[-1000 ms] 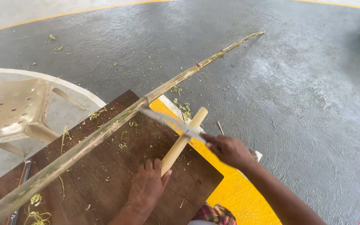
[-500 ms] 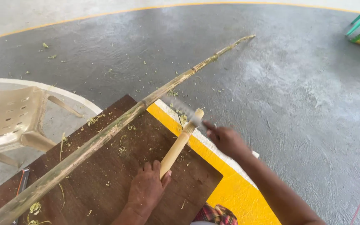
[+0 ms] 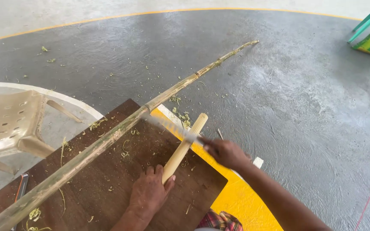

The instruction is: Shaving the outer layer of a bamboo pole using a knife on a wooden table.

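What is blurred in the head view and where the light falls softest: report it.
Head view: the saw blade smears with motion blur, right hand slightly soft; left hand, short bamboo piece and long bamboo pole stay sharp; even daylight, faint shadows, mild sheen on grey floor.

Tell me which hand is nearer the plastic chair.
Left. The left hand grips the short stick on the board, closer to the chair; the right hand holds the saw farther away.
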